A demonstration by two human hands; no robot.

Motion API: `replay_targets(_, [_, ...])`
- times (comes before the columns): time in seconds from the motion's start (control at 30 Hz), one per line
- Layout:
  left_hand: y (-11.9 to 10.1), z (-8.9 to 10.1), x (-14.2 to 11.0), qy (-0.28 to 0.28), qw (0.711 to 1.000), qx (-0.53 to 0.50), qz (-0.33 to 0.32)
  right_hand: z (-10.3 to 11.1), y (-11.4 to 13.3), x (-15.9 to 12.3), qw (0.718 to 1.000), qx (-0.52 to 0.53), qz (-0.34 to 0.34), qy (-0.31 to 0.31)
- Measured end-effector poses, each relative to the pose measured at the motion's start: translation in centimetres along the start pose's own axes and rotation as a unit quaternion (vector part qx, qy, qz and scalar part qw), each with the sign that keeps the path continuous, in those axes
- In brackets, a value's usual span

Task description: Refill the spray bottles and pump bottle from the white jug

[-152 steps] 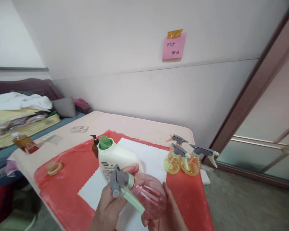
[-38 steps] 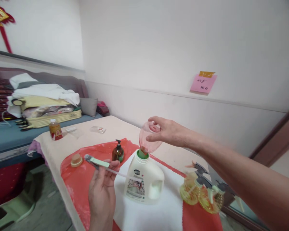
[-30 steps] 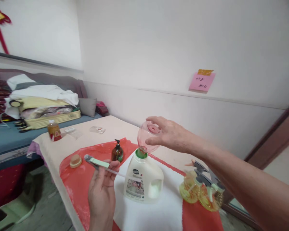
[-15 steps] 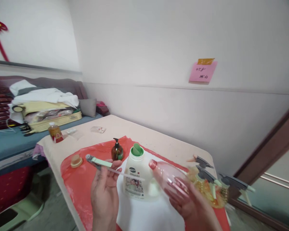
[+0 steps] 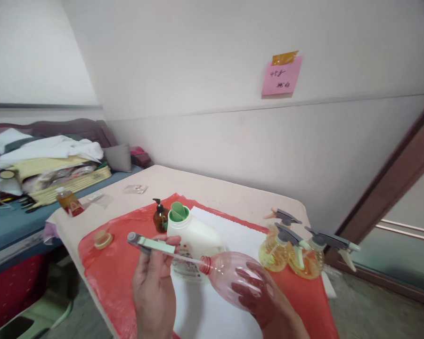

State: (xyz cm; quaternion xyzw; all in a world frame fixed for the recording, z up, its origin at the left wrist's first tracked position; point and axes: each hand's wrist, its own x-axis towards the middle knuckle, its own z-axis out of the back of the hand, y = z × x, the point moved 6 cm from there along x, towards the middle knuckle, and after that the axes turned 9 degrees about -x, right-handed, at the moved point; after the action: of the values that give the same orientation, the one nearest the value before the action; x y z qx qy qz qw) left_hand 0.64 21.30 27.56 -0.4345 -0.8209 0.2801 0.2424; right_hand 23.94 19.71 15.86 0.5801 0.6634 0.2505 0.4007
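My left hand is closed around a grey and pale green spray head, whose thin tube points right. The tube's far end meets the mouth of a clear pink bottle; I cannot tell how far inside it reaches. That bottle lies tilted, neck to the left, with my right hand wrapped round its body. Behind both hands stands a large white jug with a green scoop in its opening. A brown pump bottle is just left of the jug.
Several spray bottles with yellow liquid stand at the right. A beige cap lies on the red sheet at the left. White paper covers the middle. An oil-coloured bottle is at the table's far left edge.
The pink bottle has come down and tipped more level, and its mouth has met the spray head's tube. The camera view has shifted, so the surroundings sit differently.
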Motion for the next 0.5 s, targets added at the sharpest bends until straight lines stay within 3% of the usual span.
replay_targets(0.13, [2.3,-0.6,-2.6,-0.025,0.998,0.031,0.053,-1.6,0.0,-1.1,0.999,0.026,0.013,0.026])
replay_targets(0.27, [4.2,-1.3,-4.7,-0.010,0.992,0.044,0.120,-2.4,0.3,-1.9,0.998,0.046,0.029,0.045])
replay_targets(0.5, [5.5,-1.8,-5.8,-0.006,0.993,-0.005,0.122,-1.9,1.8,-2.6,0.996,0.050,0.072,0.023])
